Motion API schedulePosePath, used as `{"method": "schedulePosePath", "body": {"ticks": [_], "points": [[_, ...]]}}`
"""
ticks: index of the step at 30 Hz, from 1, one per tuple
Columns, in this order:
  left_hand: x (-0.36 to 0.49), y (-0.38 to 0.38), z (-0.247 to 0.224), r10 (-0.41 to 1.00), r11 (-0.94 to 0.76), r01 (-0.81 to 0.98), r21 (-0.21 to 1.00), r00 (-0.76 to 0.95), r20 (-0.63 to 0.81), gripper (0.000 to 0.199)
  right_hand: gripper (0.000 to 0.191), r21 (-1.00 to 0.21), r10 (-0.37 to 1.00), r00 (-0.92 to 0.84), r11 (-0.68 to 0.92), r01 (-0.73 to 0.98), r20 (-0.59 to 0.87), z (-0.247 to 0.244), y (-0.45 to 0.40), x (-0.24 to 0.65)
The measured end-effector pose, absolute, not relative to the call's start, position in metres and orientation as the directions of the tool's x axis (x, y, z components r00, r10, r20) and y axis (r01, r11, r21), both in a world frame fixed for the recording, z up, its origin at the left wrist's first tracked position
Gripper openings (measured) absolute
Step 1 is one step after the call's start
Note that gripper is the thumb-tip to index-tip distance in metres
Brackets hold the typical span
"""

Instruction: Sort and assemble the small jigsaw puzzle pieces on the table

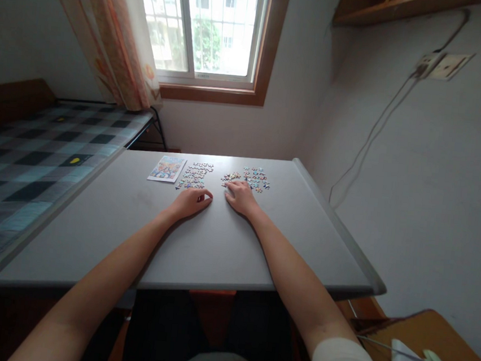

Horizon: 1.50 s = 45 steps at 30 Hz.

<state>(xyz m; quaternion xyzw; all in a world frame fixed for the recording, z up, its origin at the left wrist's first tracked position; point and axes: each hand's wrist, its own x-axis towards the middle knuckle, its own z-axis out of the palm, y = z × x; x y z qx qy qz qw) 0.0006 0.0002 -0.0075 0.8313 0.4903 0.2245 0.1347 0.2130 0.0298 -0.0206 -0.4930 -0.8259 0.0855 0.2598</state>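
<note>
Puzzle pieces (258, 173): clustered near far edge of table (212, 251).
Your left hand (191, 200): curled; pinch cannot be told.
Your right hand (242, 198): fingers loosely spread at pieces.
Open room: from your hands to near edge.

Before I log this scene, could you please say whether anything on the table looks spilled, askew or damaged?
Nothing stands out: the jigsaw pieces lie in groups on the table near the left hand and right hand, and the picture card lies flat. Single pieces are too small to check for damage.
</note>
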Motion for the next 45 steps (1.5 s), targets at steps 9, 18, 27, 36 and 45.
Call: {"method": "schedulePosePath", "body": {"ticks": [9, 18, 27, 36, 45], "points": [[0.0009, -0.0003, -0.0065, 0.876, -0.481, 0.758, 0.44, 0.415, 0.245, 0.031, 0.026, -0.371, 0.817, -0.449, 0.568, 0.735, 0.363, -0.0207, 0.028, 0.2113], [0.0002, 0.001, -0.0095, 0.874, -0.486, 0.752, 0.445, 0.417, 0.25, 0.031, 0.018, -0.424, 0.812, -0.363, 0.558, 0.713, 0.457, -0.0205, 0.0331, 0.2121], [0.0005, 0.001, -0.0097, 0.877, -0.481, 0.754, 0.447, 0.41, 0.253, 0.03, 0.017, -0.478, 0.87, -0.343, 0.484, 0.733, 0.355, -0.0215, 0.03, 0.211], [-0.0004, 0.0015, -0.0107, 0.876, -0.482, 0.749, 0.454, 0.412, 0.25, 0.03, 0.014, -0.561, 0.906, -0.271, 0.415, 0.716, 0.324, -0.0207, 0.033, 0.21], [0.0001, 0.0006, -0.0085, 0.874, -0.486, 0.752, 0.446, 0.417, 0.249, 0.03, 0.011, -0.585, 0.916, -0.257, 0.396, 0.708, 0.308, -0.0179, 0.0324, 0.2096]]}}
